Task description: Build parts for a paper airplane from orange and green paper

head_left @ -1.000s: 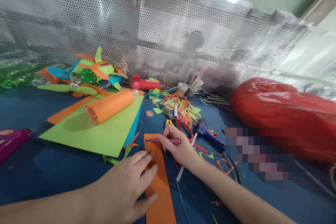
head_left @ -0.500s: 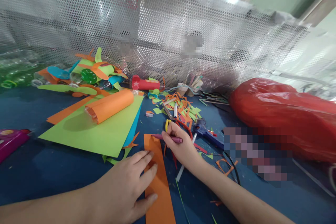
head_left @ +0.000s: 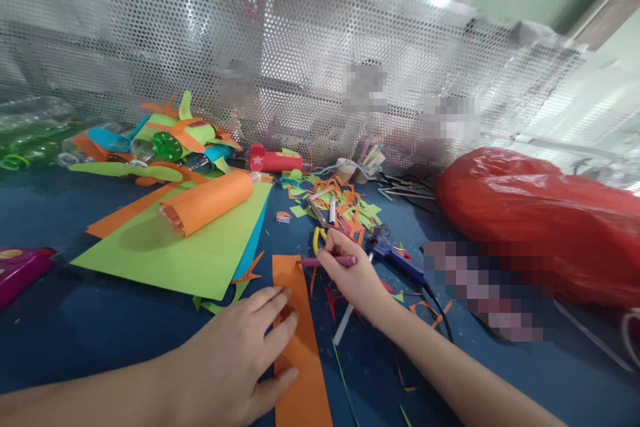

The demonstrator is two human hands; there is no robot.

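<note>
An orange paper strip lies lengthwise on the blue table before me. My left hand rests on its left side, fingers spread and pressing it flat. Pinched in my right hand is a purple marker, its tip at the strip's upper right edge. Just behind my right hand are scissors with yellow and red handles, partly hidden by it. A blue glue gun lies right of that hand, its cord running under or behind my forearm.
To the left, an orange-wrapped bottle lies on green paper sheets. Paper-decorated bottles are heaped behind it. Colourful scraps cover the table's middle back. A red plastic bag bulks at right; a magenta tool sits far left.
My right hand has shifted a little to the right with the marker, whose tip moved from the strip's top middle to its right edge. My left hand stays in place.
</note>
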